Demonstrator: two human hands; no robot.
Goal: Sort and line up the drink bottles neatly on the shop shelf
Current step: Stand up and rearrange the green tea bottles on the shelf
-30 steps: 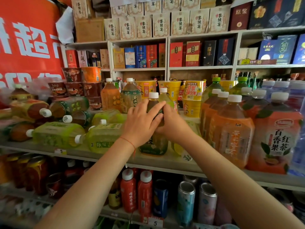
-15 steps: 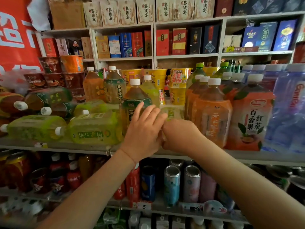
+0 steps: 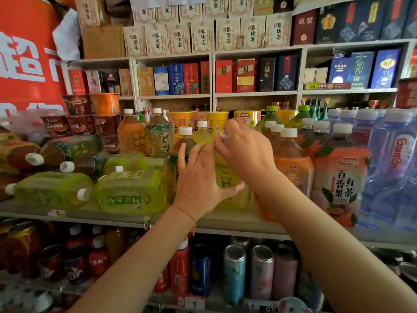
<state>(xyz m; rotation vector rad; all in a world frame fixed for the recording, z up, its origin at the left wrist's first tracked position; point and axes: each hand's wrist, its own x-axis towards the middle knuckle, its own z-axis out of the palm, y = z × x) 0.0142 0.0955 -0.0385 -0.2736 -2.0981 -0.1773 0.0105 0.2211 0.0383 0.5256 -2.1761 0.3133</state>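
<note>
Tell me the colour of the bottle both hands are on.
Yellow bottle, seen in the head view.

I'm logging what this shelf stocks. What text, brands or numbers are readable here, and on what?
"百香果 红茶": label of the orange tea bottle.
"GanTen", reading downward: water bottle.
"5": price tag on the shelf edge.
"5": lower price tag.
"原浆": dark red box.
"88": yellow tag.
"超": red banner.
Labels on the lying green bottles and the cans are too blurred.
</note>
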